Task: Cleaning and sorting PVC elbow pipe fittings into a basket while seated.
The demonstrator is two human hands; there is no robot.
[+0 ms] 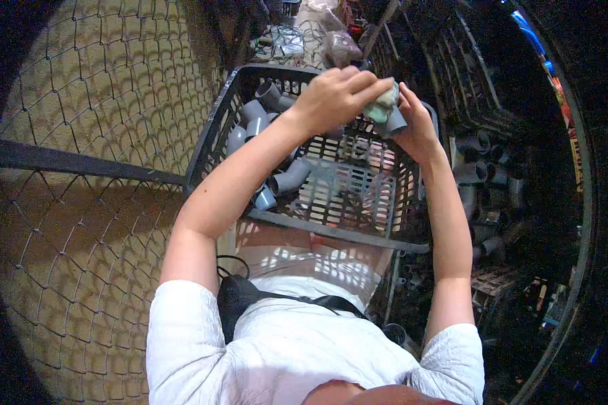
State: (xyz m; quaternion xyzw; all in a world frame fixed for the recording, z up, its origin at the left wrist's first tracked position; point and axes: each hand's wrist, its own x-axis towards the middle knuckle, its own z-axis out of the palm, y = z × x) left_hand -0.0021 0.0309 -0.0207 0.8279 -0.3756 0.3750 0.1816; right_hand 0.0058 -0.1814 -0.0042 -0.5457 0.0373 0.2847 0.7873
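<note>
My left hand [337, 96] grips a pale green and cream cloth [382, 106] and presses it on a grey plastic pipe fitting [396, 121]. From the other side, my right hand [416, 121] holds that fitting, with its fingers partly behind it. Both hands are above the far right part of a black plastic basket [329, 233] with slotted walls. Several grey pipe elbows [290, 177] lie loose along the basket's left side, some of them partly hidden by my left forearm.
A chain-link fence [91, 223] with a dark rail runs along the left. More pipe fittings [473, 172] lie on the dark right side, near wire racks [461, 66]. Beyond the basket are plastic bags [342, 48] and tangled cords [278, 43].
</note>
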